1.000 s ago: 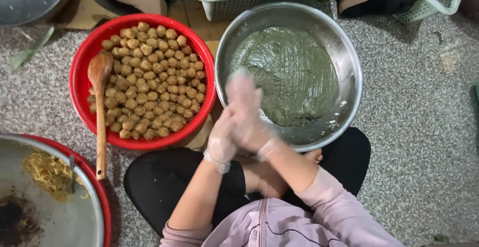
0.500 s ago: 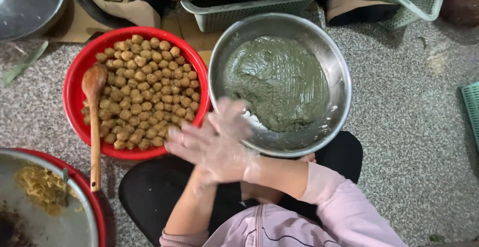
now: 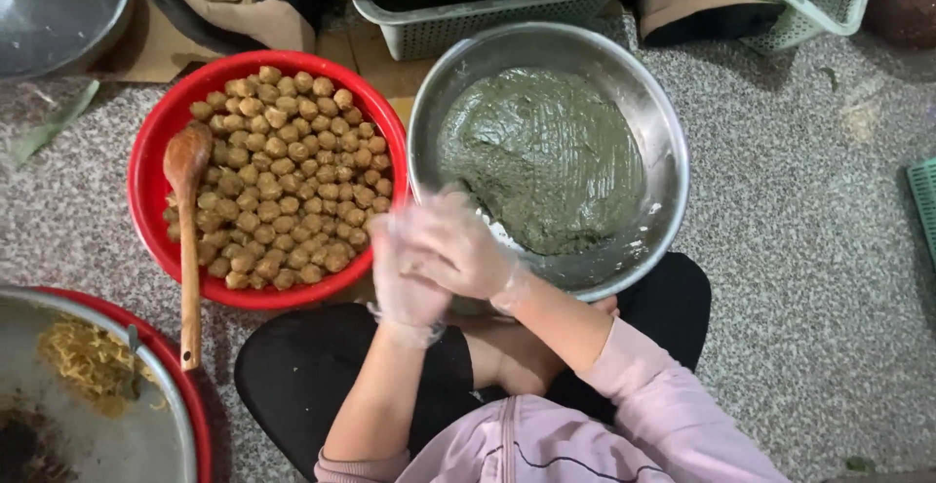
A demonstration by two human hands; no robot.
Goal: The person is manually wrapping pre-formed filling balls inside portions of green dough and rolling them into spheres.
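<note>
My two gloved hands are pressed palm to palm over my lap, left hand (image 3: 405, 273) under, right hand (image 3: 458, 244) on top, both blurred. Whatever sits between them is hidden, so I can't tell what I'm pressing; it looks like the rolling step. The green dough (image 3: 541, 156) lies in the steel bowl (image 3: 663, 122) just ahead of my right hand, on the speckled floor (image 3: 809, 249). Beside it the red basin (image 3: 146, 166) is heaped with brown filling balls (image 3: 283, 186), a wooden spoon (image 3: 185, 239) leaning over its rim. Next move, I'd judge, calls for even pressure between the palms so the piece comes out round.
</note>
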